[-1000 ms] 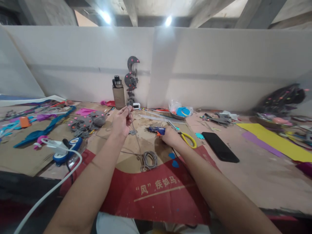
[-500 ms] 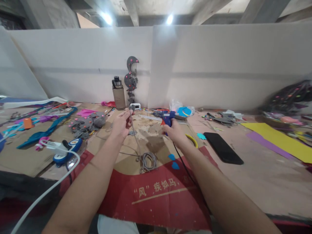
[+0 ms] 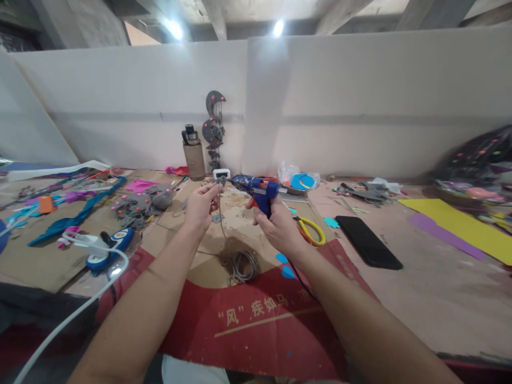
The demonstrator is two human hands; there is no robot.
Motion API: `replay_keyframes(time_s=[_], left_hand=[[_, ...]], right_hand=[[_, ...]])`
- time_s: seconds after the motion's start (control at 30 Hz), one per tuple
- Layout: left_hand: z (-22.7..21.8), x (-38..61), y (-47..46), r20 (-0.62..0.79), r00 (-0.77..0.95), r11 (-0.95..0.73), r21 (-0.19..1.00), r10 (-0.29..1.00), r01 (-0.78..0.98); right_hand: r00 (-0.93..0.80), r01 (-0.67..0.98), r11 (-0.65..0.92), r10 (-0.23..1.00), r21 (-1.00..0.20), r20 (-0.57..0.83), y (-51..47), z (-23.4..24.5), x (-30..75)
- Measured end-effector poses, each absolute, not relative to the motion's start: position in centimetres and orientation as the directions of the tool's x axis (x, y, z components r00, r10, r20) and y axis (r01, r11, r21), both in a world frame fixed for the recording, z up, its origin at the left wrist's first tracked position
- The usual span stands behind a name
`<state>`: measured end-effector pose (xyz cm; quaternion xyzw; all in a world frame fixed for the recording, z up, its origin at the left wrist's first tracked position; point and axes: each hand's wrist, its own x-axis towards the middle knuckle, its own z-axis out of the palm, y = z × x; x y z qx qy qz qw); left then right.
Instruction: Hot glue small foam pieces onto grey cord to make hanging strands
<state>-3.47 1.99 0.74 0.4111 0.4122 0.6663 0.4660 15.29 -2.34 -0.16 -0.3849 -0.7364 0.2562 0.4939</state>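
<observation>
My left hand (image 3: 205, 205) is closed, pinching a small grey piece (image 3: 221, 181) with a grey cord (image 3: 222, 221) hanging down from it. That cord runs toward a loose coil of grey cord (image 3: 245, 265) on the cardboard. In my right hand (image 3: 274, 221) is a blue hot glue gun (image 3: 260, 191), its fingers wrapped round the handle. The gun's nozzle points left and sits at or very close to the grey piece; whether they touch I cannot tell. A black cable trails from the gun beneath my right forearm.
Yellow-handled scissors (image 3: 314, 232) and a black phone (image 3: 367, 241) lie to the right. A bottle (image 3: 194, 157) stands at the back beside a grey hanging ornament (image 3: 214, 125). Grey felt pieces (image 3: 142, 205) and a power strip (image 3: 110, 249) are on the left. Blue paper petals (image 3: 287, 272) lie near the coil.
My right hand has swung the glue gun left and toward me, bringing its nozzle up to the grey piece. The left hand has barely moved. The scissors show more now.
</observation>
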Motion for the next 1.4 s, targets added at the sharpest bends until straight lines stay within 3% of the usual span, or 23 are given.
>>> replay_keyframes(time_s=[0.57, 1.3, 1.4], left_hand=[[1.06, -2.95, 1.14, 0.270, -0.205, -0.304, 0.940, 0.941, -0.156], [0.77, -3.12, 1.36, 0.284, -0.202, -0.317, 0.936, 0.937, -0.152], [0.73, -3.40, 1.72, 0.264, -0.218, -0.308, 0.929, 0.940, -0.206]], right_hand=[[-0.236, 0.399, 0.609, 0.791, -0.686, 0.565, -2.72, 0.00, 14.93], [-0.239, 0.403, 0.601, 0.797, -0.691, 0.555, -2.86, 0.16, 14.89], [-0.201, 0.363, 0.556, 0.831, -0.748, 0.519, -2.64, 0.22, 15.08]])
